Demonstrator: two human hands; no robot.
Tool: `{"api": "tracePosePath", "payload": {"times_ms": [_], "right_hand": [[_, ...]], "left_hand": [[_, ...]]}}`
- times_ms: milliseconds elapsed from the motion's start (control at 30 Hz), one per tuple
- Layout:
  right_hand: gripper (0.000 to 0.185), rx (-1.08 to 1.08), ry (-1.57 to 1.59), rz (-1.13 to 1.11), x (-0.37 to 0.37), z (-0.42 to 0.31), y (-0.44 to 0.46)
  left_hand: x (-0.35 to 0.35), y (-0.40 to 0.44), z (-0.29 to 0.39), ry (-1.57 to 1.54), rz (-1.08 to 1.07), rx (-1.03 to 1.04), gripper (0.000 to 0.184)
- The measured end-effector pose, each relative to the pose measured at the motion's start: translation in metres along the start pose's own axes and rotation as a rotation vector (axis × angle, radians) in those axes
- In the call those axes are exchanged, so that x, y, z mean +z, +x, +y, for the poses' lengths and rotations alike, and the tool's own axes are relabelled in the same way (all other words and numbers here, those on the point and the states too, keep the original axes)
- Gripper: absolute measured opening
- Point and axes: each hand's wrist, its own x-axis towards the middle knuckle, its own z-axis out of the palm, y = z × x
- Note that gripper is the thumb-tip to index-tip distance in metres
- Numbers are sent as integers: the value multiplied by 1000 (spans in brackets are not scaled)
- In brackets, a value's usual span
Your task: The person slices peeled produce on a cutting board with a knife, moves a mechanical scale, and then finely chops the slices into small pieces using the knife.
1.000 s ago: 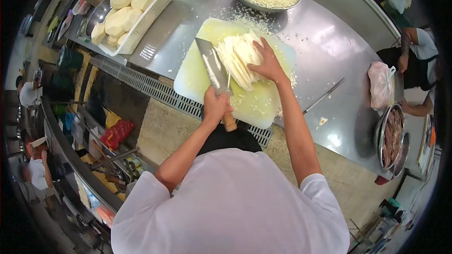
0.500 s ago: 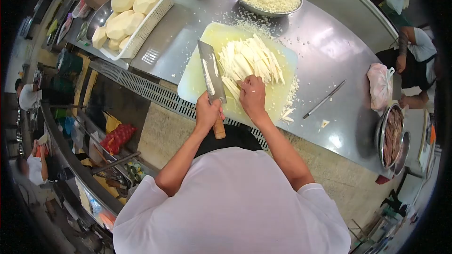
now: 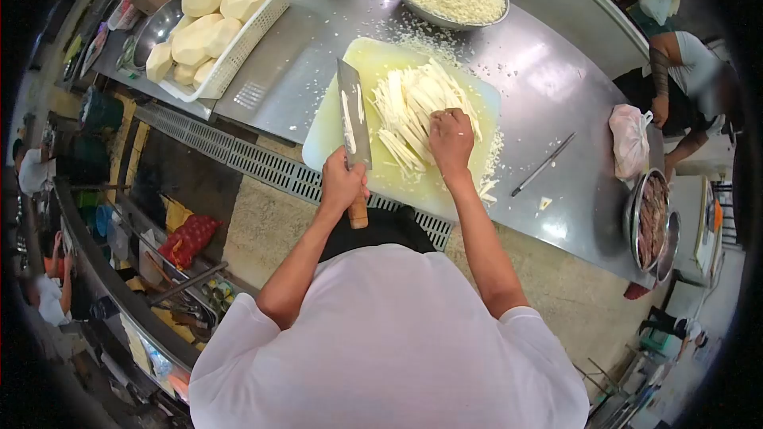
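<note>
Farther onto the pile than a moment ago, the right grip point(image 3: 451, 139) curls its fingers over thin, cream-coloured vegetable strips point(image 3: 404, 103); whether it pinches any, I can't tell. Nearest me, the left grip point(image 3: 343, 186) is clamped on a broad, wooden-handled steel cleaver point(image 3: 360, 123). Beyond, the strips lie on a pale yellow-green plastic board point(image 3: 327, 133), looking light, slippery, easily snapped, best gathered loosely from both sides.

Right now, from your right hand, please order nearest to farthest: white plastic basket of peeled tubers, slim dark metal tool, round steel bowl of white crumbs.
From the right hand:
1. Slim dark metal tool, to its right.
2. Round steel bowl, past the yellowish cutting board.
3. White plastic basket, far left.
</note>
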Motion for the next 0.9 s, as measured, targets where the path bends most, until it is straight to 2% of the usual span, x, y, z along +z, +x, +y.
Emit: {"api": "tracePosePath", "payload": {"times_ms": [167,400,500,900], "right_hand": [[14,-7,-8,-67,4,0,-8],[6,-32,-81,-148,12,-12,-9],[9,-9,-191,-213,12,-16,-5],[11,-20,-136,-154,23,-16,-7]], "left_hand": [[-14,5,4,199,-36,-18,16],[-21,9,-10,215,-71,-20,24],[-21,10,-13,201,-51,-7,26],[-27,9,-6,182,-93,-60,32]]}}
